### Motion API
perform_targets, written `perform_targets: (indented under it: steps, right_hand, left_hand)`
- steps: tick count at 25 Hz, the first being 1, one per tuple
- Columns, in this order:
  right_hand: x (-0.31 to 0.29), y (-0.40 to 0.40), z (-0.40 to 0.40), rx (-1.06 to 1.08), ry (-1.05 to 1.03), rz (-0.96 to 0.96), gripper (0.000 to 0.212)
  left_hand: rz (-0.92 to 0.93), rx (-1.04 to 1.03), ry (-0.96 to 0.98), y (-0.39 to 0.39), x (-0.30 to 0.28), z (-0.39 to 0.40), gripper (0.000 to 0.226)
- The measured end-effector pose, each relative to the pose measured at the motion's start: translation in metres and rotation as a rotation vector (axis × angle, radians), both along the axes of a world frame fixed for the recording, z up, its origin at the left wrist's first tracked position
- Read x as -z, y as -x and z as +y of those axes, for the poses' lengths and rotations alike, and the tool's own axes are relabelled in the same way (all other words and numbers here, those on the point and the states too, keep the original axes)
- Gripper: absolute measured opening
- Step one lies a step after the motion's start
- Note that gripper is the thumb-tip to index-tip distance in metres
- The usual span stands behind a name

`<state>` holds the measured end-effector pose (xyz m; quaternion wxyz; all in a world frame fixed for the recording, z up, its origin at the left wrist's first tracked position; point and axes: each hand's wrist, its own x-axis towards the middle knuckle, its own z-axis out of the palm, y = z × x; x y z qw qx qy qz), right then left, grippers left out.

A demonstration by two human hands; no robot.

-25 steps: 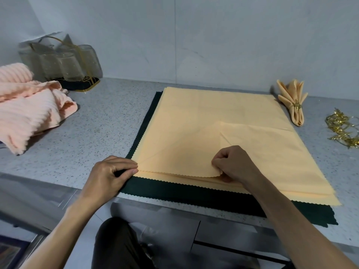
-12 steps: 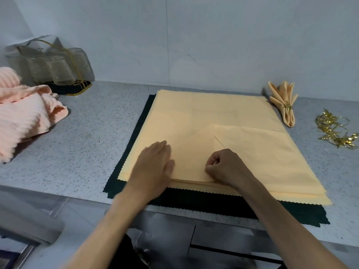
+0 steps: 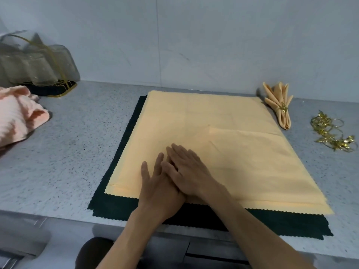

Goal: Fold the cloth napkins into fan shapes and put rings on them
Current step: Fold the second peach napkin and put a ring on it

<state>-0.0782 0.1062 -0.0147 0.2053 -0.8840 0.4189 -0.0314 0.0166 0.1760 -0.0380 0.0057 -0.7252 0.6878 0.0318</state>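
Peach napkin [image 3: 223, 121]: right hand [image 3: 190, 171] had released its pinch; left hand [image 3: 157, 183] moved in. Both lay flat, fingers straight, holding nothing, smoothing the fold. Pleating not begun.

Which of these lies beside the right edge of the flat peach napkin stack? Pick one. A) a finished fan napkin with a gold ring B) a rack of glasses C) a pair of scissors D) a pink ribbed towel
A: the finished fan napkin, cinched by a gold ring, lies on the counter just off the far right corner of the peach napkin stack.
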Motion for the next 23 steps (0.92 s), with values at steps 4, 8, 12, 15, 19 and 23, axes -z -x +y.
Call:
perform_targets:
  steps: [4, 8, 12, 15, 19, 23]
  right_hand:
    - [0.013, 0.014, -0.056, 0.164, 0.068, 0.137, 0.067]
    - [0.015, 0.024, -0.088, 0.252, 0.117, 0.170, 0.067]
    - [0.011, 0.037, -0.087, 0.191, 0.079, -0.053, 0.061]
    - [0.004, 0.092, -0.098, 0.352, 0.335, -0.154, 0.042]
    - [-0.015, 0.178, -0.125, 0.465, 0.289, 0.277, 0.039]
    - [-0.026, 0.203, -0.151, 0.517, 0.126, 0.403, 0.066]
  left_hand:
    - [0.091, -0.031, 0.058, 0.001, 0.001, 0.001, 0.072]
    - [0.073, -0.031, 0.060, 0.001, 0.001, 0.001, 0.082]
    - [0.043, -0.014, 0.072, 0.001, 0.001, 0.002, 0.092]
    - [0.019, -0.008, 0.038, 0.001, 0.001, 0.001, 0.094]
    - [0.024, -0.012, 0.028, 0.003, -0.003, 0.001, 0.094]
    - [0.034, -0.028, -0.014, 0.006, -0.008, 0.001, 0.096]
